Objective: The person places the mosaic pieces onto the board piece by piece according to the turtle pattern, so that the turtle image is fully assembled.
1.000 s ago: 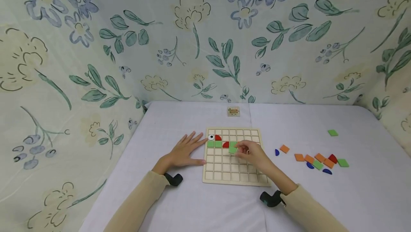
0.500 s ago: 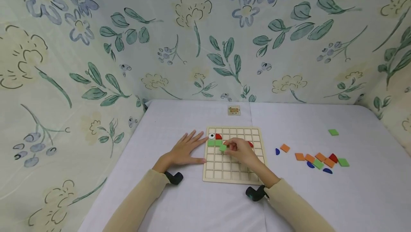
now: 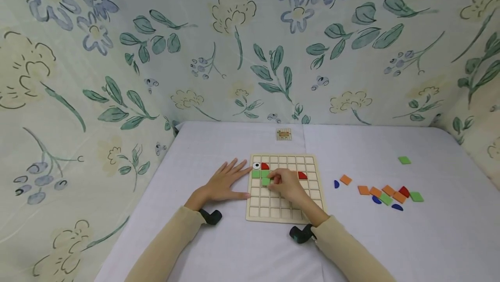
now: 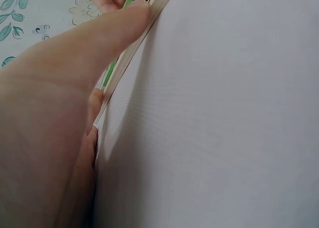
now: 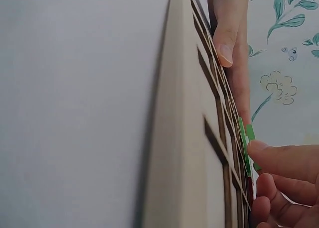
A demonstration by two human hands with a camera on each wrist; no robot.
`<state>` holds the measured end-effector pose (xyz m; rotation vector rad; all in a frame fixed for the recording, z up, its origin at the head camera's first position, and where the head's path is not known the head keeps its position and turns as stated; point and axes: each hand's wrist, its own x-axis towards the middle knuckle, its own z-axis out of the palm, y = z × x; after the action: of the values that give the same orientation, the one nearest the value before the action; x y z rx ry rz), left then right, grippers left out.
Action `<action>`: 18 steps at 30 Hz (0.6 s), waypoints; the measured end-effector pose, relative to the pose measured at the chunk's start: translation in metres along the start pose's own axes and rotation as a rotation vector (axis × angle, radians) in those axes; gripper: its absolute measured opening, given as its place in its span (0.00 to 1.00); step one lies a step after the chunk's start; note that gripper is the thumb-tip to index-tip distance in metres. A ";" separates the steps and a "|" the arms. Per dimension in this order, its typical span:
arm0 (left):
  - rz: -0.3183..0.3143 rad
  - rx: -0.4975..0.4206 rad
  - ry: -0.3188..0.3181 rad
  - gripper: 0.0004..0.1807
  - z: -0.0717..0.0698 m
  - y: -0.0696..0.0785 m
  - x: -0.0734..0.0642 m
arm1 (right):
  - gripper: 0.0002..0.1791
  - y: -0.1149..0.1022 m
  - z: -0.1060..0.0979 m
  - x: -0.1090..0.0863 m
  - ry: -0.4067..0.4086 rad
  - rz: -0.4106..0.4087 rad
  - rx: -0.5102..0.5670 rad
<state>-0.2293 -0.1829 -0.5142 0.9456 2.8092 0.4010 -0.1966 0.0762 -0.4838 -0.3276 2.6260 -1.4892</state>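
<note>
- Fingers [image 5: 281,161] of the right hand [image 3: 290,184] are pinching a green square [image 3: 266,182] between thumb and index; the others are curling in beneath.
- That green square is now lying over the board's [image 3: 255,219] second column from the left, just below the nearer of two green tiles [image 3: 260,173]; a second ago it was sitting about two columns farther right, and half a second ago it was straddling the way between. Whether it is fully seated I cannot tell.
- The right sleeve [image 3: 351,247] is following leftward, and a red quarter-piece [image 3: 302,175], hidden a second ago, is now showing to the right of the hand.
- The left hand [image 3: 222,185] is staying put, its fingers spreading apart, its thumb touching the board's left edge.
- Above the green tiles, the white eye piece [image 3: 256,165] and another red quarter [image 3: 265,166] are resting unmoved.
- Off to the right, the loose pieces [image 3: 386,199] are lying as before.
</note>
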 end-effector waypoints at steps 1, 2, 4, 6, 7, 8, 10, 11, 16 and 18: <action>0.000 -0.003 0.000 0.53 0.000 0.000 0.000 | 0.12 0.000 0.001 0.000 0.002 -0.003 -0.004; 0.001 -0.006 0.001 0.53 0.000 0.000 -0.001 | 0.12 0.001 0.002 0.000 0.003 -0.004 -0.008; -0.002 -0.006 -0.001 0.53 0.000 0.001 -0.001 | 0.12 0.001 0.004 0.000 0.005 -0.006 -0.013; -0.001 -0.001 0.000 0.53 0.001 0.000 -0.002 | 0.12 0.002 0.005 0.000 0.003 0.002 -0.014; -0.001 -0.002 -0.001 0.53 0.001 0.000 -0.002 | 0.12 0.002 0.005 0.000 0.005 0.004 -0.015; -0.002 0.002 -0.002 0.53 0.002 0.000 -0.002 | 0.11 0.002 0.006 0.000 0.005 0.009 -0.013; -0.005 0.006 -0.005 0.53 0.002 0.000 -0.001 | 0.11 0.002 0.006 0.000 0.006 0.019 -0.007; -0.006 0.006 -0.006 0.53 0.003 0.000 -0.001 | 0.11 0.002 0.006 0.000 0.006 0.023 -0.004; -0.013 0.011 -0.006 0.53 0.003 -0.001 0.000 | 0.12 0.000 0.005 0.002 0.008 0.045 0.002; -0.012 0.015 -0.003 0.53 0.003 -0.001 0.000 | 0.12 -0.001 0.005 0.003 0.012 0.052 0.003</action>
<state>-0.2291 -0.1827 -0.5171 0.9315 2.8178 0.3779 -0.1981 0.0707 -0.4858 -0.2480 2.6205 -1.4833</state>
